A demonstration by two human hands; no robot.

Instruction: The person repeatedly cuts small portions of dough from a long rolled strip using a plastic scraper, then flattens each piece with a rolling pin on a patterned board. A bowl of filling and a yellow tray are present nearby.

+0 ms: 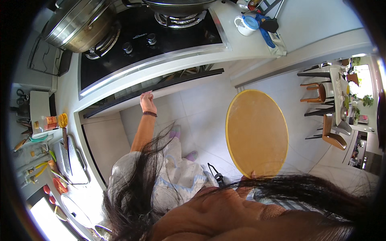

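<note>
My left hand [147,101], with a dark beaded bracelet at the wrist, has its fingers curled over the black top edge [184,80] of a pulled-out drawer below the gas cooktop [141,39]. The drawer's inside shows only as a narrow strip, and its contents are unclear. My right hand [251,177] grips the near rim of a round yellow board [256,132] with a brighter yellow edge, held out over the floor at my right. Hair and the rim hide most of that hand.
A large steel steamer pot [81,27] and a dark wok [181,6] stand on the burners. A white jug with a blue lid [248,25] is on the counter at right. Bottles and a cleaver [65,138] are at left. Chairs [330,132] surround a dining table [336,81] farther right.
</note>
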